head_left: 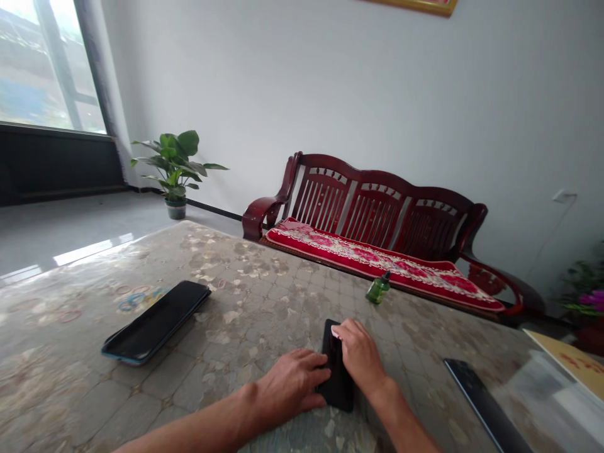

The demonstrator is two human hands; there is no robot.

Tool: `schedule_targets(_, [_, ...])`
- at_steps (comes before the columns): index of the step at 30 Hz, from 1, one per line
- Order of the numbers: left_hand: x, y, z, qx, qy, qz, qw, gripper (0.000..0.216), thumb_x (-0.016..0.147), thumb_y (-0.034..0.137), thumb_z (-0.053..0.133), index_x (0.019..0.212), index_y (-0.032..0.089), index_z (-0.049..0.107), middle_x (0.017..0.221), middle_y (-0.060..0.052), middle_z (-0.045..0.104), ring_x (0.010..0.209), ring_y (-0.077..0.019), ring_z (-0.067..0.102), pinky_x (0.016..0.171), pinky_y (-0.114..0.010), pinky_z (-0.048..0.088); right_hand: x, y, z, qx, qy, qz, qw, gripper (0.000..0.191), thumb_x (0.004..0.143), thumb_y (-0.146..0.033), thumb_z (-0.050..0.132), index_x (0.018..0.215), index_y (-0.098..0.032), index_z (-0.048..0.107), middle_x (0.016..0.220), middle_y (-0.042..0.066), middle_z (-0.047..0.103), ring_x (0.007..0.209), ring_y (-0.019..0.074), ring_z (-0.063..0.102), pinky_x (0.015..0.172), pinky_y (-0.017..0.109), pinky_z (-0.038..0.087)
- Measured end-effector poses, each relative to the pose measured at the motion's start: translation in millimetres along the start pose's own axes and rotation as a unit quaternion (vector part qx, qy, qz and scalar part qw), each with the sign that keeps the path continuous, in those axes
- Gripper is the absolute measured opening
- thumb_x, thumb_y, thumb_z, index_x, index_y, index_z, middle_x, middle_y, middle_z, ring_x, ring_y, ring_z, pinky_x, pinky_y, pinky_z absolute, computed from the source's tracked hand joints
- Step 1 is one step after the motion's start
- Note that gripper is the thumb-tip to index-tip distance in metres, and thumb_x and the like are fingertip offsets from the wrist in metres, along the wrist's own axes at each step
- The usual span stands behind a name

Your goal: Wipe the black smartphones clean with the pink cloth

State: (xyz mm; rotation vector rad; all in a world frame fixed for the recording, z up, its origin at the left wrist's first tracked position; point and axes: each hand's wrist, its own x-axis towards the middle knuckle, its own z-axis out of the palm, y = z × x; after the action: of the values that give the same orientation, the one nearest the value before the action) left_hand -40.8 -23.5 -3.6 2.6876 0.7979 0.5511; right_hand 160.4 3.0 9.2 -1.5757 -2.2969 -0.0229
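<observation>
A black smartphone (336,385) lies flat on the patterned table, its long side pointing away from me. My left hand (298,379) holds the phone's left edge, with fingertips over the dark face. My right hand (361,353) is closed above the phone's far right part. Between its fingertips shows a bit of something small and white (336,333), perhaps a wipe or pad; most of it is hidden. Farther off on the table stands a small green bottle (377,289) with a dark pointed cap.
To the left lies a larger dark phone-like slab (158,321), with several rubber bands (134,299) near it. A long dark flat object (486,402) and a yellowish printed packet (570,362) lie right. Beyond the table stand a wooden bench (372,207) and a potted plant (175,207).
</observation>
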Motion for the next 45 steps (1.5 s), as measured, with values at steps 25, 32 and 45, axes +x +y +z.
schedule_targets(25, [0, 0, 1, -0.001, -0.004, -0.001, 1.0, 0.025, 0.092, 0.042, 0.06, 0.109, 0.024, 0.062, 0.115, -0.006, 0.064, 0.102, -0.0238, 0.062, 0.092, -0.034, 0.048, -27, 20, -10, 0.056, -0.009, -0.042, 0.998, 0.039, 0.084, -0.001, 0.043, 0.1, -0.025, 0.069, 0.09, 0.002, 0.065, 0.088, 0.0169, 0.058, 0.079, 0.026, 0.045])
schedule_targets(32, [0, -1, 2, -0.001, -0.006, -0.006, 1.0, 0.027, 0.089, 0.041, 0.064, 0.109, 0.024, 0.062, 0.118, -0.006, 0.063, 0.105, -0.0253, 0.061, 0.093, -0.034, 0.048, -5, 21, -6, 0.038, 0.004, 0.003, 0.999, 0.035, 0.085, -0.001, 0.043, 0.09, -0.023, 0.07, 0.09, 0.004, 0.065, 0.09, 0.017, 0.059, 0.081, 0.026, 0.044])
schedule_targets(45, [1, 1, 0, 0.006, -0.008, -0.008, 1.0, 0.024, 0.091, 0.04, 0.061, 0.109, 0.023, 0.062, 0.119, -0.007, 0.064, 0.105, -0.0253, 0.062, 0.094, -0.035, 0.048, -1, 23, -2, 0.043, 0.019, -0.017, 0.999, 0.039, 0.085, 0.0, 0.041, 0.097, -0.023, 0.069, 0.092, 0.003, 0.065, 0.091, 0.0181, 0.057, 0.083, 0.027, 0.044])
